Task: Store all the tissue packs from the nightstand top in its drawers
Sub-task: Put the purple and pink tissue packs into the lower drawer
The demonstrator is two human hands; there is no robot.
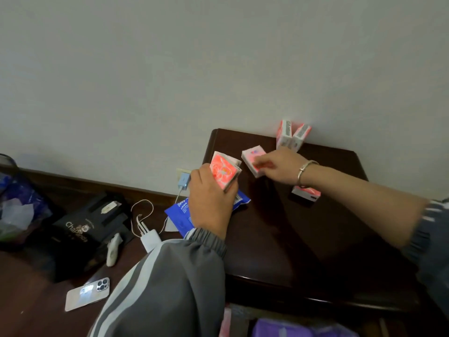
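Observation:
My left hand (211,198) grips a small stack of pink tissue packs (224,172) above the left edge of the dark wooden nightstand (279,227). My right hand (279,169) pinches another pink pack (252,155) lying flat on the nightstand top. Two more pink packs (291,136) stand upright against the wall at the back. A further pack (307,193) lies under my right wrist, partly hidden. A blue wipes pack (179,215) sits at the left edge beneath my left hand. The open drawer (279,324) shows at the bottom, with pink and purple packs inside.
On the dark floor to the left lie a phone (87,294), a white charger with cables (150,239), a black box (85,229) and a small white object (113,250). A wall socket holds a blue plug (183,181). A bag of litter (14,210) stands far left.

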